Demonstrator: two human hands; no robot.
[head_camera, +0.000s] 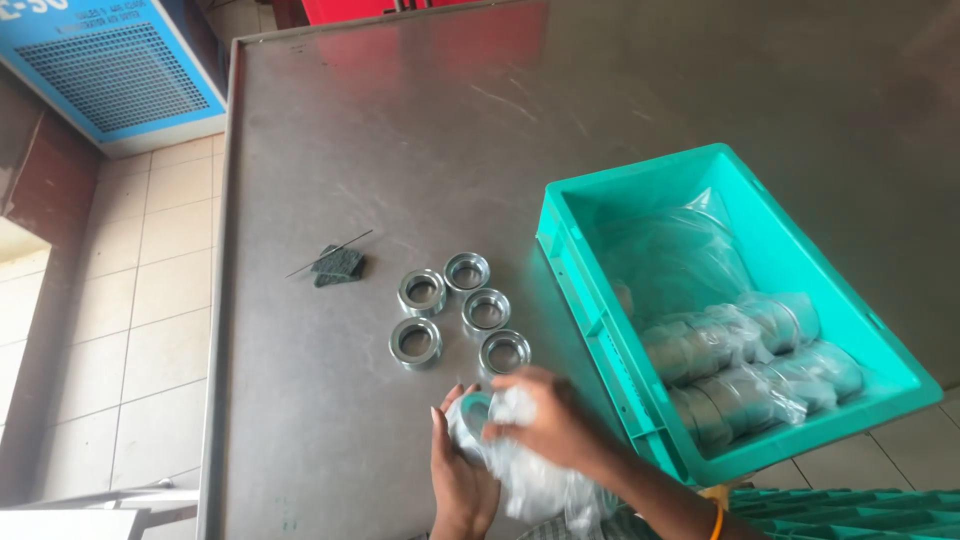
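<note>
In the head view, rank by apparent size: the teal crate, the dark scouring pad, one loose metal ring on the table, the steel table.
1. steel table
2. teal crate
3. and 4. dark scouring pad and metal ring: they look about alike, so unranked.

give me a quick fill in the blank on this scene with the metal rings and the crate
1. Loose on the steel table lie ____ metal rings.
2. The plastic crate beside them is ____ in colour.
3. Both the left hand and the right hand grip a clear plastic ____ with a ring inside.
4. The dark scrub pad lies to the ____ of the rings in the picture.

Missing words: five; turquoise; bag; left
</note>
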